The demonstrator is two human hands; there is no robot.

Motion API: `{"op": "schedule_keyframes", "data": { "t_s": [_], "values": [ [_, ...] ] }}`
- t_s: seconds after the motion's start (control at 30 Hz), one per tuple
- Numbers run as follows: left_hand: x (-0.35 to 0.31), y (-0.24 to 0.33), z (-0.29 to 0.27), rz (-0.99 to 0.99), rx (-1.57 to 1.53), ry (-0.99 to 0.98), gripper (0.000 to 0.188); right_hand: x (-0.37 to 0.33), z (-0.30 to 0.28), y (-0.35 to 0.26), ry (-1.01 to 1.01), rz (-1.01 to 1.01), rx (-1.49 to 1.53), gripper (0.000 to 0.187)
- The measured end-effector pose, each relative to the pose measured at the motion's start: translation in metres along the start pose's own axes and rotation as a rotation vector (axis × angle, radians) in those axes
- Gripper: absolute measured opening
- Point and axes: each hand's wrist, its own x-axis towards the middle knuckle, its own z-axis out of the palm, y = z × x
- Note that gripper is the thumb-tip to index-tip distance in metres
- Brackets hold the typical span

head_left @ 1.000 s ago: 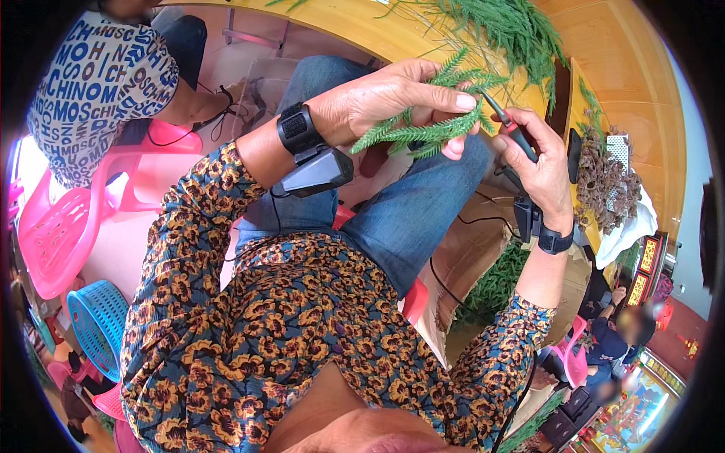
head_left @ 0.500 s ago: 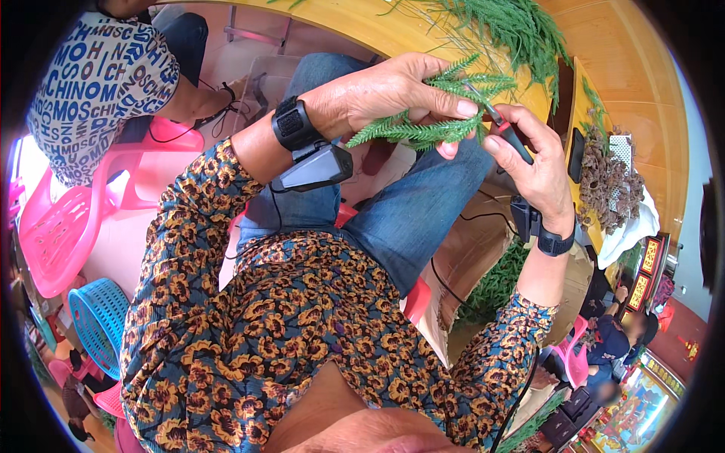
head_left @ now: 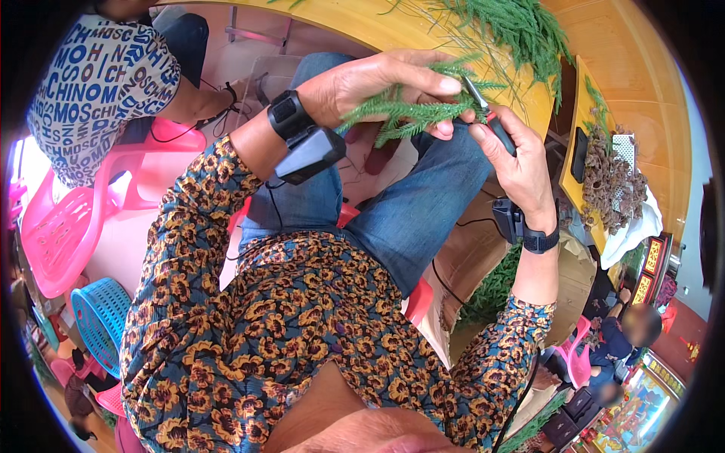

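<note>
My left hand (head_left: 408,79) is closed around a green feathery plastic-looking sprig (head_left: 411,113), with the thumb on top and leaf tips sticking out on both sides. In my right hand (head_left: 521,158) is a pliers-like tool (head_left: 476,93) with metal jaws and a dark handle marked with red. Its jaws point up and left, against the sprig's fronds beside my left thumb. Whether the jaws grip a stem cannot be made out. Both hands are close together above my knee, near the edge of the yellow table (head_left: 362,24).
A heap of green sprigs (head_left: 517,34) lies on the table, with loose stems beside it. Brown dried pieces (head_left: 608,181) lie to the right. An open cardboard box (head_left: 468,257) holds more greenery. A person (head_left: 106,90) sits at left near a pink chair (head_left: 64,234) and a blue basket (head_left: 102,321).
Both hands have shifted slightly left with the sprig and the tool. The tool's jaws have turned more upright, and the sprig is tilted differently in my left hand.
</note>
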Motion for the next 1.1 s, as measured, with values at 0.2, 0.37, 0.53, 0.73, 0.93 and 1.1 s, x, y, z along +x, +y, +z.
{"op": "schedule_keyframes", "data": {
  "t_s": [0.2, 0.37, 0.53, 0.73, 0.93, 1.1],
  "values": [
    [-0.006, -0.002, -0.004, -0.136, 0.000, -0.056, 0.042, -0.002, 0.001, 0.008, 0.064, -0.093, -0.054, 0.034],
    [0.000, -0.009, -0.011, -0.162, 0.177, -0.052, 0.037, -0.002, -0.010, 0.000, 0.024, -0.023, -0.116, 0.041],
    [0.002, -0.003, 0.003, -0.135, 0.266, -0.017, 0.030, -0.001, -0.020, -0.007, -0.009, -0.040, -0.193, 0.047],
    [0.005, -0.004, 0.010, -0.062, 0.297, -0.021, 0.027, 0.003, -0.025, -0.011, 0.001, -0.104, -0.176, 0.044],
    [-0.001, -0.002, 0.020, 0.020, 0.230, -0.007, 0.025, -0.001, -0.016, -0.014, 0.029, -0.130, -0.246, 0.039],
    [-0.002, -0.008, 0.017, 0.106, 0.197, 0.014, 0.024, -0.006, -0.003, -0.012, 0.049, -0.153, -0.364, 0.036]
  ]
}}
